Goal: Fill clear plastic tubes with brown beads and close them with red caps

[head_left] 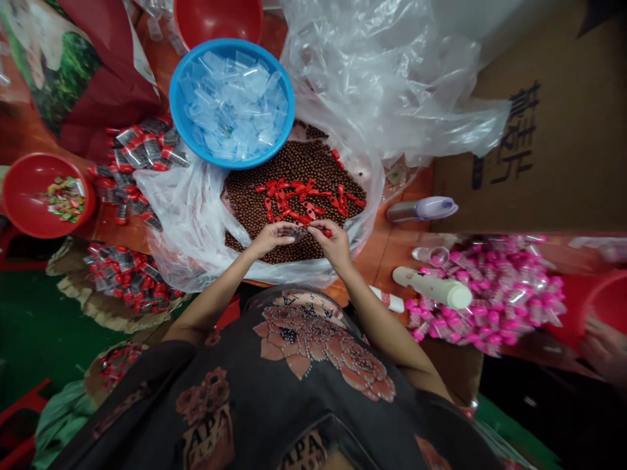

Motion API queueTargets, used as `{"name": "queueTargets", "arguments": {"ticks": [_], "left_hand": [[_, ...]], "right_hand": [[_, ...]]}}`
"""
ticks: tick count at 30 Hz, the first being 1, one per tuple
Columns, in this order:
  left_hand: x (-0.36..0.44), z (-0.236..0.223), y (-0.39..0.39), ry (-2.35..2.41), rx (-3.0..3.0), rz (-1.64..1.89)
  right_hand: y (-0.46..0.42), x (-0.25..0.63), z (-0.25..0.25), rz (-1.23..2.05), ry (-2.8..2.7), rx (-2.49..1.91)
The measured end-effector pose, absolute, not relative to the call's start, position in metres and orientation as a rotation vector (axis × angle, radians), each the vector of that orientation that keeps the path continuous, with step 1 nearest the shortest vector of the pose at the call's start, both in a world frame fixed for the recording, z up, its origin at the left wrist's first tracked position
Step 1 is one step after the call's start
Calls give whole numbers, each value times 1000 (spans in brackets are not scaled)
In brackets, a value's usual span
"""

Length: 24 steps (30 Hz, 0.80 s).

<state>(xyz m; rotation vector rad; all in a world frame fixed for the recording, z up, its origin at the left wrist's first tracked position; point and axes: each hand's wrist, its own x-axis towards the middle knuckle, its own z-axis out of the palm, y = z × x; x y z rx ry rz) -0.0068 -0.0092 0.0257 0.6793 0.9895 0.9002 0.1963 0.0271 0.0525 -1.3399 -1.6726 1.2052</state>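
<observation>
My left hand [272, 240] is closed on a small clear plastic tube [296, 232], its thumb and fingers pinching the sides. Right beside it, my right hand [334, 245] pinches a small red piece [327, 232] that looks like a cap; the fingers partly cover it. Both hands meet over a heap of small round brown balls [255, 215], which lies in an open clear plastic bag [181, 228]. Scattered on top of the balls are several red plastic caps [294, 192], just beyond my fingertips.
A blue basin [174, 117] of clear tubes stands behind the heap. Filled red-capped tubes [130, 277] lie left, near a red bowl [19, 202]. On the right are a pale bottle [431, 287], pink-capped tubes [490, 294], a cardboard box [563, 130] and another person's hand [605, 346].
</observation>
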Motion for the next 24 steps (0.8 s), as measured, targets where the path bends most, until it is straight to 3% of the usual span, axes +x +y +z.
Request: {"name": "queueTargets", "arguments": {"ticks": [6, 9, 17, 24], "left_hand": [[-1, 31, -5, 969, 707, 894], [1, 36, -6, 962, 683, 921], [5, 66, 4, 872, 645, 1024], [3, 70, 10, 857, 663, 1097]], "right_hand": [[26, 204, 75, 1080, -2035, -1145], [24, 208, 83, 1172, -2019, -1147], [30, 214, 77, 1923, -458, -1253], [33, 221, 94, 2009, -409, -1162]]}}
